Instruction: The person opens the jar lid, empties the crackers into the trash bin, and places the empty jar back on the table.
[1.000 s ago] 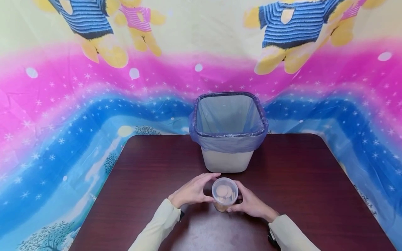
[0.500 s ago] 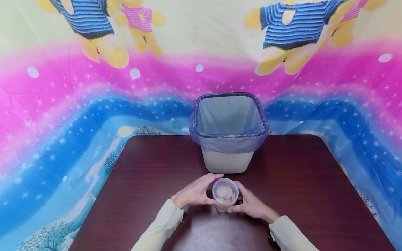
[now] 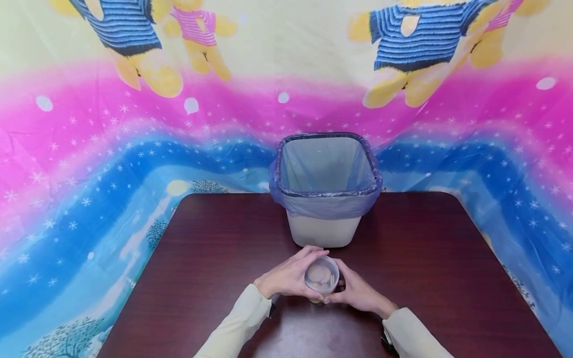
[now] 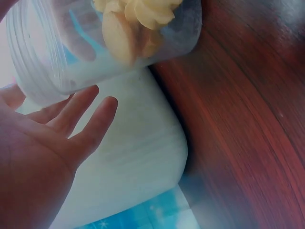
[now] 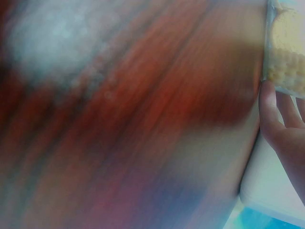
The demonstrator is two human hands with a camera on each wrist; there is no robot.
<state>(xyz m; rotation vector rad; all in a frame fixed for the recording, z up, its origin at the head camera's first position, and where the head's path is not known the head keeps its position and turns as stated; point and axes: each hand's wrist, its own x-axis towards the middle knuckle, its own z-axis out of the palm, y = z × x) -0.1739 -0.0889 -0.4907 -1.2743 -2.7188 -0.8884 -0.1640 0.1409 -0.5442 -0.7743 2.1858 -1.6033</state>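
Head view's got the left hand (image 3: 288, 276) closed in now, fingers (image 3: 312, 250) curled round the lid (image 3: 322, 276), right hand (image 3: 358, 291) gripping the cookie jar (image 4: 178, 43) that sits between both sets of fingers, so it's properly two-handed.

The left arm (image 3: 235, 318) and right arm (image 3: 416, 333) reach forward and lean in toward each other. The left hand (image 3: 291, 273) curves like a letter C, with gaps between some fingers (image 4: 97, 126). The right hand (image 3: 358, 291) bends in too. The thumb tips are very close together.
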